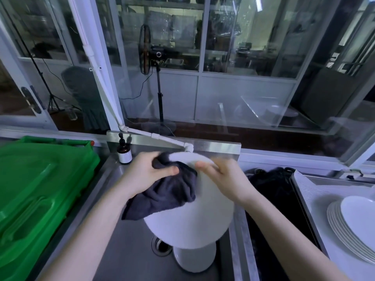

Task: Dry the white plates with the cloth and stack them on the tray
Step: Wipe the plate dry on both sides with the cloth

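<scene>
1. Head view. The left hand grips the bunched dark cloth with curled fingers and presses it on the upper-left face of the white plate.
2. The right hand clasps the plate's far right rim, thumb on the near face; blur hides the fingers behind.
3. The plate is held tilted above the sink, over a second plate lying by the drain.
4. A stack of white plates lies on the tray, at the right and well apart.
5. Suggested technique: wipe in arcs from rim to centre, and turn the plate with the right hand so the cloth reaches the rim now gripped. Dry the back too. A wet glaze probably slips, so the grip should be firm.
</scene>
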A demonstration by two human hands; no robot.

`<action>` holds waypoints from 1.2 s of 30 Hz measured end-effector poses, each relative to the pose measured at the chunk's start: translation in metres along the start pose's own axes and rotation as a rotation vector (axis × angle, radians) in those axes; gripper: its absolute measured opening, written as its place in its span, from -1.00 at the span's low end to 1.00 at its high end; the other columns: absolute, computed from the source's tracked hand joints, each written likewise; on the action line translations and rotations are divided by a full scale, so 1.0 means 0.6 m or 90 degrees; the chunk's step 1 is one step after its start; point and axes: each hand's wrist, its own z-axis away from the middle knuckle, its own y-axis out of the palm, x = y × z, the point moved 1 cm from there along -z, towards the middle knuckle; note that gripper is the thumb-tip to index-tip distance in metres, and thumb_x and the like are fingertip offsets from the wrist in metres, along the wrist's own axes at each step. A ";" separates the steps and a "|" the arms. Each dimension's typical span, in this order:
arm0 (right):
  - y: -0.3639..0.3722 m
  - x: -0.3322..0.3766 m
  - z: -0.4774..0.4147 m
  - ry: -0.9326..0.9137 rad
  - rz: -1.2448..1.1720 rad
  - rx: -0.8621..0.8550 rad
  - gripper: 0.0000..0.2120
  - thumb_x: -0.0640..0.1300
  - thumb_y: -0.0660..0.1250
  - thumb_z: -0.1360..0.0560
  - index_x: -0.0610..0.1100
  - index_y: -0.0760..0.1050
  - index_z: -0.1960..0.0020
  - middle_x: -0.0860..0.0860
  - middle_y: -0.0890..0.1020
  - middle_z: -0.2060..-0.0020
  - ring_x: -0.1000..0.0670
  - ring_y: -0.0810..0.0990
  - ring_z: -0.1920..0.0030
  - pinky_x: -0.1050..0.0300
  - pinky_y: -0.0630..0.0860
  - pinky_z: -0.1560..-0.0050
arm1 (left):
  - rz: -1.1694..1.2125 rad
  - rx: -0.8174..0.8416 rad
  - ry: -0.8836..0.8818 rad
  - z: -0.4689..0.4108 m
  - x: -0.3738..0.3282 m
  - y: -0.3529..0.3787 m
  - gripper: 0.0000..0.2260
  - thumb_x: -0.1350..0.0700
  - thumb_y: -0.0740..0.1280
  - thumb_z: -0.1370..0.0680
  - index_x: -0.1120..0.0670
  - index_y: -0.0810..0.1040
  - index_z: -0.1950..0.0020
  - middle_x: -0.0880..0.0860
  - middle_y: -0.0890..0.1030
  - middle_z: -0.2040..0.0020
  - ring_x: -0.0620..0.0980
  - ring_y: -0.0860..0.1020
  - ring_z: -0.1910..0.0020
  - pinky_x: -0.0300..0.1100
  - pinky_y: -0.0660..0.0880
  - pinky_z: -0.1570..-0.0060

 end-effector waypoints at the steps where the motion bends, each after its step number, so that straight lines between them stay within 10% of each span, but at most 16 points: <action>1: 0.004 0.003 -0.003 -0.024 0.024 0.027 -0.49 0.00 0.35 -0.59 0.04 0.18 0.44 0.15 0.28 0.56 0.14 0.25 0.47 0.31 0.22 0.41 | -0.037 0.046 0.021 0.001 -0.008 0.005 -0.85 0.05 0.58 -0.38 -0.07 0.66 0.12 -0.21 0.69 0.18 -0.34 0.58 0.20 -0.42 0.47 0.15; 5: 0.002 -0.007 0.001 0.022 -0.026 -0.043 -0.47 0.02 0.36 -0.58 -0.01 0.16 0.44 0.13 0.22 0.55 0.14 0.19 0.47 0.30 0.17 0.44 | 0.063 -0.058 -0.012 0.009 0.000 0.019 -0.85 0.11 0.55 -0.41 -0.09 0.64 0.14 -0.23 0.69 0.23 -0.35 0.59 0.23 -0.47 0.46 0.19; 11: 0.080 -0.021 0.034 0.315 -0.423 -0.435 -0.52 0.11 0.31 -0.59 -0.05 0.32 0.44 0.14 0.38 0.51 0.14 0.34 0.46 0.27 0.29 0.45 | 0.509 -0.398 -0.350 0.039 0.045 0.084 -0.77 -0.06 0.48 -0.47 0.11 0.66 0.10 0.04 0.71 0.22 -0.01 0.69 0.20 -0.24 0.57 0.32; 18: 0.001 -0.041 0.008 0.139 -0.272 -0.107 -0.88 0.06 0.37 -0.57 0.04 0.62 0.00 0.19 0.69 0.18 0.23 0.62 0.18 0.33 0.48 0.17 | 0.368 -0.356 -0.227 0.048 0.054 0.039 -0.87 0.06 0.53 -0.44 0.07 0.66 0.24 -0.06 0.71 0.27 -0.09 0.66 0.21 -0.26 0.56 0.23; 22: -0.002 -0.016 -0.030 0.046 0.037 0.122 -0.62 0.18 0.32 -0.55 -0.16 0.58 0.08 0.06 0.56 0.30 0.05 0.48 0.25 0.12 0.44 0.15 | 0.077 -0.160 -0.074 0.041 0.015 0.023 -0.86 0.07 0.59 -0.38 0.00 0.64 0.19 0.00 0.69 0.25 -0.20 0.57 0.29 -0.29 0.49 0.24; 26: 0.007 -0.001 -0.025 -0.018 0.057 0.055 -0.54 0.10 0.36 -0.55 -0.08 0.32 0.41 0.13 0.32 0.52 0.10 0.30 0.44 0.22 0.25 0.38 | 0.045 -0.117 -0.029 0.034 -0.005 0.019 -0.85 0.09 0.57 -0.39 0.04 0.66 0.12 0.05 0.70 0.18 -0.15 0.57 0.24 -0.23 0.50 0.15; 32: 0.017 -0.015 -0.001 0.174 -0.297 -0.178 -0.47 0.09 0.33 -0.59 -0.32 0.31 0.30 -0.05 0.35 0.40 0.02 0.32 0.36 0.11 0.22 0.31 | 0.377 -0.335 -0.176 0.051 0.031 0.041 -0.92 0.12 0.47 -0.50 0.10 0.66 0.07 -0.03 0.72 0.19 -0.11 0.67 0.16 -0.32 0.54 0.29; 36: 0.027 -0.025 0.014 0.170 -0.222 -0.162 -0.51 0.09 0.30 -0.60 -0.22 0.28 0.33 0.02 0.33 0.44 0.06 0.30 0.39 0.15 0.21 0.34 | 0.304 -0.287 -0.189 0.050 0.040 0.030 -0.92 0.12 0.49 -0.49 0.10 0.65 0.14 -0.05 0.72 0.22 -0.09 0.65 0.17 -0.17 0.53 0.11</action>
